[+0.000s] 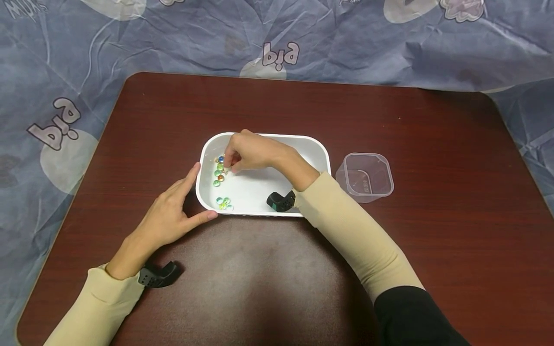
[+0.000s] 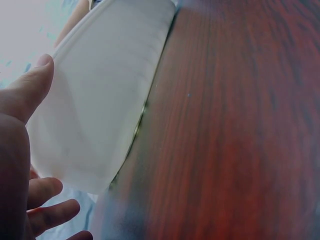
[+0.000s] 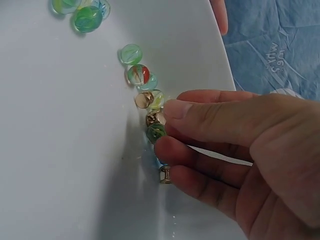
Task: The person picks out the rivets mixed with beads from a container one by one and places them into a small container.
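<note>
A white tray [image 1: 259, 192] holds glass marbles [image 1: 217, 183] and small gold pieces along its left side. My right hand [image 1: 255, 151] reaches into it, fingers bent around the line of marbles. In the right wrist view, the thumb and fingers of that hand [image 3: 225, 145] stand apart beside a gold piece [image 3: 155, 118] and a dark green marble [image 3: 156, 132]; no firm grip shows. Spread at the tray's lower left corner, my left hand [image 1: 169, 216] touches the rim with its thumb and forefinger. The left wrist view shows its thumb against the tray's outer wall [image 2: 105, 90].
A clear plastic container [image 1: 365, 178] stands just right of the tray on the brown table [image 1: 454, 192]. Another group of marbles [image 1: 223, 203] lies in the tray's lower left corner. Blue patterned cloth [image 1: 346, 48] surrounds the table's far and side edges.
</note>
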